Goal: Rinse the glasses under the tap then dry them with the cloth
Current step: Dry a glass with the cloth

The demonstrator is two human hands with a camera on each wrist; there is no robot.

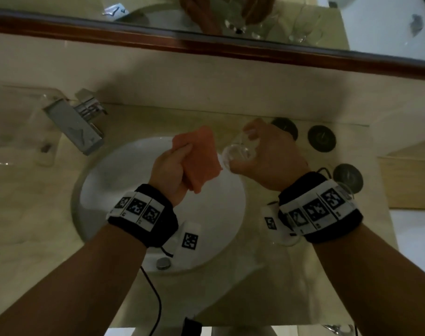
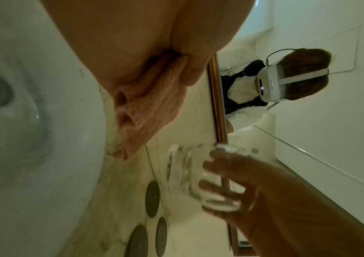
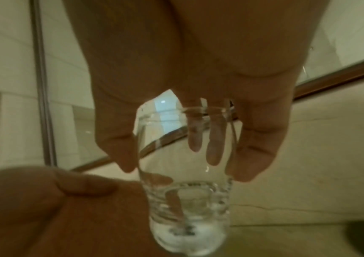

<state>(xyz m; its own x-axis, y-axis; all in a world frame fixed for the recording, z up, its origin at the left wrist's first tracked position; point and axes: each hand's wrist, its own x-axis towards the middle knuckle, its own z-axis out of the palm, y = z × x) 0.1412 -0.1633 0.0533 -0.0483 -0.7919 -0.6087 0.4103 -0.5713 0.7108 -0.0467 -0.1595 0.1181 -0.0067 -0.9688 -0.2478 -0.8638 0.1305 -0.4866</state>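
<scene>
head: left hand clutches orange cloth over basin | right hand grips tumbler just beside cloth | left wrist only: mirror shows headset wearer

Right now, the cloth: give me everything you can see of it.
The cloth is a small orange-pink piece, ribbed or knitted by its look in the left wrist view. It is folded and bunched, gripped in the left hand, whose fingers curl round it, with its ends sticking out past the fist. It is held above the white sink, beside the glass in the right hand. Whether it touches the glass is unclear.
</scene>
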